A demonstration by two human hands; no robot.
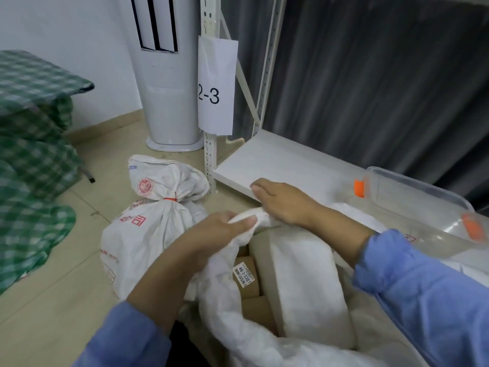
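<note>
Two bare hands hold the mouth of one open white sack, low in the centre. The left hand pinches the rim between thumb and fingers. The right hand, just beside it, curls its fingers over the same rim. Inside lie one large pale parcel and at least two brown boxes. A second sack, tied shut, stands on the floor to the left.

There are two white sacks: a tied sack at nine o'clock and an open sack at six. Two hands: left hand, right hand. One clear bin at three carries two orange clips. One paper label hangs at twelve.
</note>
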